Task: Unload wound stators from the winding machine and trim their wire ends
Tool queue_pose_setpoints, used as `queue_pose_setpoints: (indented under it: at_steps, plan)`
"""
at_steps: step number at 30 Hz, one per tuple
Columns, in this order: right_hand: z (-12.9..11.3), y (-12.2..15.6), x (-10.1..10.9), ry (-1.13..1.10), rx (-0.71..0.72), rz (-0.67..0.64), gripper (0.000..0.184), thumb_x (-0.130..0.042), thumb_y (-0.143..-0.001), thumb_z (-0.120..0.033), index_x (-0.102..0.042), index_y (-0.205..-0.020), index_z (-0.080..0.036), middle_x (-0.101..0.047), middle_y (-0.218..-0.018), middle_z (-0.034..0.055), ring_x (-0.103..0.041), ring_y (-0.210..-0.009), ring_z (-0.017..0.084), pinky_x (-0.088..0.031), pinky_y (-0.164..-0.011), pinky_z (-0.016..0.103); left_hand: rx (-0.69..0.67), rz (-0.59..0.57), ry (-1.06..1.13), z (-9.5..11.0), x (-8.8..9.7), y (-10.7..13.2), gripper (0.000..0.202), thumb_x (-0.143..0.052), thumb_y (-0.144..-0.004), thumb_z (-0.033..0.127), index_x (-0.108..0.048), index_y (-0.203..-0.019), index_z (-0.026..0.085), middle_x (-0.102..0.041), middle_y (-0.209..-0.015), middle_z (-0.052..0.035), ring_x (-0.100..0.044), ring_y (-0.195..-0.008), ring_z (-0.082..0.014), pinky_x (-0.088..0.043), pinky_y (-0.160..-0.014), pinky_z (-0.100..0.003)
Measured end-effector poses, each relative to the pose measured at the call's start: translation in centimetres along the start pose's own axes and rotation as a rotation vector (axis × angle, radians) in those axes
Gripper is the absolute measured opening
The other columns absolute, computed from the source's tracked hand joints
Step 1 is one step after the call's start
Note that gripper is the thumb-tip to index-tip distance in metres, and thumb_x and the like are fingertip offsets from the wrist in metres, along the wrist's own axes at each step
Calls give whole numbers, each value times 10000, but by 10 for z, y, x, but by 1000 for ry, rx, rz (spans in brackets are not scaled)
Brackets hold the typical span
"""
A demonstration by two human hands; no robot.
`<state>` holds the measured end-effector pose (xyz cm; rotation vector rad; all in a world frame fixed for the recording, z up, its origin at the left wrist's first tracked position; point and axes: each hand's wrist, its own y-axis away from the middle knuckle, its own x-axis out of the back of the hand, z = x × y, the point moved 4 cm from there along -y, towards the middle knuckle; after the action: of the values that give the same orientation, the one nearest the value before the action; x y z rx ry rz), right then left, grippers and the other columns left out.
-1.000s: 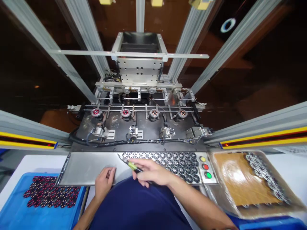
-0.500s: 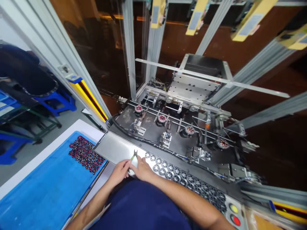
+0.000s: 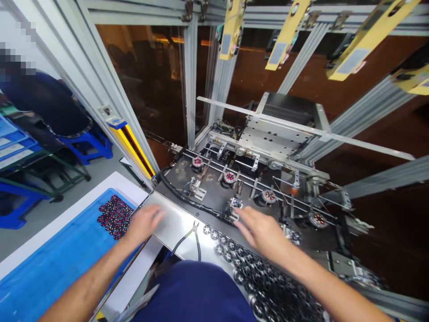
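Observation:
Diagonal cutting pliers [image 3: 195, 228] lie on the bare metal tray [image 3: 164, 212], handles spread towards me. My left hand [image 3: 142, 225] hovers over the tray's left end, beside the blue bin, slightly blurred, fingers apart and holding nothing. Above the right part of the tray is my right hand [image 3: 263, 230], thumb and fingers apart with nothing seen between them. Its fingertips are close to a small metal fixture [image 3: 233, 208] on the machine bed; whether they touch it I cannot tell. Many round black-and-silver parts [image 3: 231, 245] lie in rows beneath and beside that arm.
A blue bin [image 3: 63, 264] at left holds a cluster of small red-and-black round parts [image 3: 115, 214]. Round parts with copper or red windings, such as this motor stator [image 3: 229, 177], sit on the machine's stations. A yellow light-curtain bar [image 3: 134, 150] stands at left. Another person [image 3: 50, 103] sits beyond.
The pliers, earlier between both hands, now lie on the tray. My left hand has moved left, and my right hand has moved right towards the machine fixtures. The view has tilted up somewhat.

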<state>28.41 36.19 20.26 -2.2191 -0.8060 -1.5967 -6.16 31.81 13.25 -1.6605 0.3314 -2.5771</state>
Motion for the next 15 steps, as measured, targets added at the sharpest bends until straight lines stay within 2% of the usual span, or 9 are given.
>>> queue_pose_setpoints:
  at_steps: [2, 3, 5, 7, 9, 12, 15]
  plan:
    - [29, -12, 27, 111, 27, 122, 416, -426, -982, -393, -615, -1270, -160, -656, -1181, 195, -636, -1054, 329, -525, -922, 505, -48, 57, -64, -5, 34, -54, 390, -461, -950, 440, -695, -1088, 160, -705, -923, -121, -658, -867, -261, -517, -825, -411]
    - [43, -23, 35, 145, 32, 152, 398, -446, -974, -378, -625, -1250, -154, -660, -1151, 199, -636, -1032, 334, -530, -897, 506, -91, 59, -89, -3, 44, -84, 414, -470, -951, 451, -670, -1149, 146, -696, -961, -129, -646, -925, -274, -497, -871, -437]
    - [64, -52, 42, 179, 40, 166, 360, -481, -958, -327, -637, -1215, -129, -651, -1134, 214, -621, -1028, 345, -523, -883, 512, -209, 11, -128, 8, 47, -144, 425, -543, -925, 440, -643, -1204, 136, -674, -1079, -148, -594, -1098, -310, -443, -970, -485]
    - [79, -84, 39, 198, 65, 157, 313, -530, -931, -264, -647, -1174, -108, -639, -1147, 218, -600, -1052, 338, -508, -911, 502, -331, -75, -161, 24, 31, -194, 388, -658, -863, 374, -660, -1183, 154, -632, -1227, -155, -493, -1268, -333, -382, -1054, -501]
    - [90, -111, 28, 207, 94, 139, 276, -593, -900, -227, -646, -1142, -107, -628, -1174, 192, -582, -1093, 313, -489, -951, 486, -413, -152, -196, 36, 5, -228, 361, -714, -823, 309, -674, -1148, 159, -581, -1330, -160, -390, -1371, -353, -325, -1104, -540]
    - [102, -136, 6, 206, 119, 110, 286, -648, -898, -277, -624, -1147, -138, -604, -1239, 119, -568, -1150, 272, -476, -983, 487, -470, -236, -247, 42, -33, -254, 381, -668, -869, 333, -621, -1209, 167, -522, -1407, -126, -403, -1369, -334, -323, -1109, -591]
    - [112, -147, -13, 190, 124, 96, 322, -640, -919, -332, -604, -1190, -162, -568, -1313, 99, -551, -1198, 271, -469, -1003, 508, -483, -287, -283, 35, -56, -262, 396, -624, -905, 351, -581, -1257, 175, -508, -1418, -114, -464, -1320, -313, -366, -1090, -589]
